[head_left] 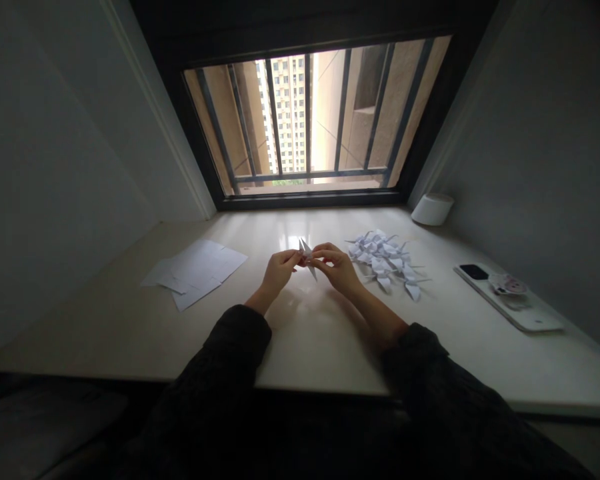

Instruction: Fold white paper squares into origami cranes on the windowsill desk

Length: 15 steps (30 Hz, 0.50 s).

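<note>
Between my two hands, above the middle of the white sill, is a small folded paper crane point(307, 251) with narrow points sticking up and down. My left hand point(283, 268) pinches it from the left side. From the right, the thumb and fingers of my right hand point(336, 265) are closed on it too. Part of the paper is hidden behind the fingertips. Just right of my right hand lies a heap of finished white paper cranes point(380, 255). Off to the left, flat sheets of white paper point(210, 267) overlap in a loose stack.
A phone point(510, 300) with a round grip on its back lies at the right. Behind it, a white rounded object point(433, 209) stands against the wall. A barred window point(310, 120) closes the far side. The sill's front edge point(325, 390) runs below my forearms.
</note>
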Motion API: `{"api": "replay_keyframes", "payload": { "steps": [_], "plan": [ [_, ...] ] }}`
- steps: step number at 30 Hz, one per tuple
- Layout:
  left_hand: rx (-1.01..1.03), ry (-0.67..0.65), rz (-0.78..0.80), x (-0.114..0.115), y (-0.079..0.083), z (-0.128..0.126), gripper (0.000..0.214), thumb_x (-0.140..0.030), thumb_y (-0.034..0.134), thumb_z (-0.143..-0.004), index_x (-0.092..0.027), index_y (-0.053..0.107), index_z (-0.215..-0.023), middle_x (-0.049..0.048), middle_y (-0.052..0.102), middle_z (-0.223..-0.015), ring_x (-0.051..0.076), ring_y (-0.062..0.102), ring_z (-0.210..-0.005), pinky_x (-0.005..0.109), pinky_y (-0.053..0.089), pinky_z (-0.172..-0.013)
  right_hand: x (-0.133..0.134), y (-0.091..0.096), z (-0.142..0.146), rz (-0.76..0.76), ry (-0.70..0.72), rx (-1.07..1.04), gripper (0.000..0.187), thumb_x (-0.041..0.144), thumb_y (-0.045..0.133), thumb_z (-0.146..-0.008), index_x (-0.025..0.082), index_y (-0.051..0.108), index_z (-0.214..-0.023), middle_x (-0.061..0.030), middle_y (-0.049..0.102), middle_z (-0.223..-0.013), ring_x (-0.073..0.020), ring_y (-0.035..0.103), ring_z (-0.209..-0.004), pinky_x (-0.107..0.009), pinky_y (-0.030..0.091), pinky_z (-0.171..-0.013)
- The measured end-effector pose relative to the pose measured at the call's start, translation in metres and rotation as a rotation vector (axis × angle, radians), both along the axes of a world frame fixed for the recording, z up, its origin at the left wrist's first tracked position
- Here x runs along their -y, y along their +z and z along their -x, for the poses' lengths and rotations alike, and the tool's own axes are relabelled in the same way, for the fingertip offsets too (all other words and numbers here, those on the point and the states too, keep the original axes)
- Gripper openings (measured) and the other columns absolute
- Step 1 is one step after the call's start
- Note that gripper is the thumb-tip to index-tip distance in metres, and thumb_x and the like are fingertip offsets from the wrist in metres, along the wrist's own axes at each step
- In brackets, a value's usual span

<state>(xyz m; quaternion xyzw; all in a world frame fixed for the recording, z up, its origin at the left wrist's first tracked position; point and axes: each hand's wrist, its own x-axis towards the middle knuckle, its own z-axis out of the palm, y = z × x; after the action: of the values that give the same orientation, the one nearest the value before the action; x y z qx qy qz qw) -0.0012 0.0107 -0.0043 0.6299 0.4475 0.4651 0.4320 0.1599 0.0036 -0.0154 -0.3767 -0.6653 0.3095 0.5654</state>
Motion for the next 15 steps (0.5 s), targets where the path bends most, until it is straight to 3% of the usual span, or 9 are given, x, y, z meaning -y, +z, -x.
{"api": "replay_keyframes", "payload": {
  "steps": [9,15],
  "plan": [
    [-0.048,-0.014,-0.053,0.0022,0.0008,-0.0010,0.032,-0.044,0.055,-0.079,-0.017,0.067,-0.069,0.0038,0.065,-0.066,0.015,0.060,-0.066,0.026,0.044,-0.060,-0.0007,0.0001,-0.0011,0.032,-0.006,0.005,0.024,0.046,0.069,-0.071,0.023,0.072,-0.069,-0.0046,0.063,-0.082,-0.0173,0.059,-0.079,-0.030,0.048,-0.064],
    [-0.036,-0.010,-0.073,0.0047,0.0034,-0.0027,0.029,-0.040,0.053,-0.080,-0.016,0.068,-0.073,0.0042,0.066,-0.068,0.015,0.061,-0.066,0.026,0.044,-0.060,-0.0012,-0.0024,0.0010,0.117,-0.040,-0.142,0.028,0.045,0.077,-0.062,0.021,0.071,-0.076,-0.0037,0.067,-0.081,-0.0176,0.062,-0.076,-0.030,0.049,-0.066]
  ]
}}
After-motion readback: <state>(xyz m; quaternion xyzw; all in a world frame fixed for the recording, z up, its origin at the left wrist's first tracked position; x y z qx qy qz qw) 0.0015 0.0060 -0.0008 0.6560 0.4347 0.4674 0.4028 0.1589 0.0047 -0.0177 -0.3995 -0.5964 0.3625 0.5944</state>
